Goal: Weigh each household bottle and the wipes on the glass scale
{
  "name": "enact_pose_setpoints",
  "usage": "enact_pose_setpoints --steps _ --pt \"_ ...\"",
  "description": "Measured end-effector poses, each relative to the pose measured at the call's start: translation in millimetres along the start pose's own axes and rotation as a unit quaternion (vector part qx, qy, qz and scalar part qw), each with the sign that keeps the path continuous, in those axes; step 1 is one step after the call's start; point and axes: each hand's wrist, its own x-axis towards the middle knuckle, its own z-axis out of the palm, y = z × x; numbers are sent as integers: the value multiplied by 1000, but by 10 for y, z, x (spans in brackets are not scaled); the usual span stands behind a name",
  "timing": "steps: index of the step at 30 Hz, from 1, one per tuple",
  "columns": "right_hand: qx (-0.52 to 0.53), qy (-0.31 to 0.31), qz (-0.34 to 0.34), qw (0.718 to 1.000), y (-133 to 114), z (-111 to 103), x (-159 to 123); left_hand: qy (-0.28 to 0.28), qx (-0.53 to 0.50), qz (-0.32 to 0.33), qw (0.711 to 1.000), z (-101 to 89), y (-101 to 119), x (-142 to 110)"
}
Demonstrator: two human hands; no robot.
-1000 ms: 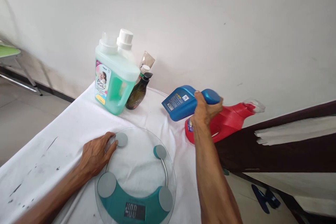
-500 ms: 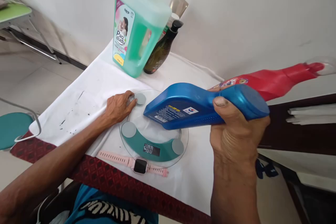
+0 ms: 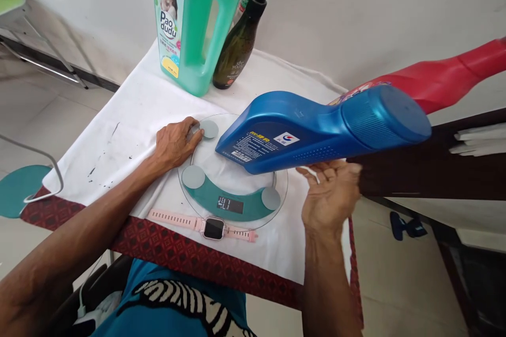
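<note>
A round glass bathroom scale [image 3: 221, 204] with a teal band lies on the white cloth, its display lit with digits I cannot read reliably. My left hand [image 3: 176, 142] grips its far left edge, thumb by a grey pad. On the glass stands a blue bottle [image 3: 284, 134] with a ribbed blue cap. Just right of the bottle is my right hand [image 3: 332, 192], open, palm up and fingers apart, holding nothing. A red bottle [image 3: 427, 81] stands behind the blue one, partly hidden. In front of the scale lies a pink-strapped smartwatch [image 3: 213, 228].
A large green jug [image 3: 190, 21] and a dark pump bottle [image 3: 239, 42] stand at the back by the wall. The white cloth [image 3: 130, 110] covers the table over a dark red patterned edge [image 3: 190, 268]. A teal round stool [image 3: 23, 189] is at left.
My right hand has let go of the blue bottle's neck and moved down beside it. The display has gone from zero to other digits. The left hand stays at the scale's edge.
</note>
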Motion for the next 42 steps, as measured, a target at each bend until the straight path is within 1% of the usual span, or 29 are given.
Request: enact_pose_setpoints --steps 2,3,4,6,10,17,20,22,25,26,27,29,32,34,36,38,39,41,42 --pt "-23 59 39 997 307 -129 -65 4 -2 -1 1000 7 -2 2" --pt "-25 80 46 995 429 -171 -93 6 -3 -2 1000 10 -3 4" --pt "-24 91 47 994 523 -200 -114 7 -3 -2 1000 12 -3 7" --pt "-26 95 37 994 627 -224 -138 10 -3 -2 1000 14 -2 12" --pt "-42 83 25 995 631 -215 -130 15 -1 -2 1000 14 -3 20" --pt "-56 89 33 994 650 -228 -142 11 -1 -1 1000 16 -7 22" --pt "-36 91 40 994 529 -209 -141 5 1 -6 1000 15 -2 17" --pt "-20 68 4 997 321 -145 -116 0 -1 -6 1000 9 3 8" --pt "15 -21 -97 995 -92 55 -71 -11 -8 -9 1000 -5 12 -10" --pt "29 -53 -118 991 -214 140 -66 -14 -11 -11 1000 -10 14 -16" --pt "42 -79 -126 988 -311 227 -68 -17 -13 -12 1000 -13 16 -23" --pt "45 -107 -109 987 -410 379 -88 -21 -16 -11 1000 -14 14 -34" --pt "20 -102 -60 993 -373 496 -117 -22 -18 -5 1000 4 1 -45" --pt "17 -95 -36 995 -339 512 -98 -22 -23 -3 1000 26 -10 -49" --pt "23 -87 -16 996 -375 530 -23 -18 -32 -5 999 53 -18 -50" --pt "35 -58 -12 998 -474 597 134 -14 -39 -11 999 80 -23 -49" --pt "42 -35 -23 998 -528 657 251 -12 -42 -14 999 90 -24 -48" --pt "57 11 -66 996 -597 831 567 -8 -48 -18 999 103 -24 -47" --pt "64 24 -88 994 -595 941 760 -7 -53 -19 998 105 -23 -47"
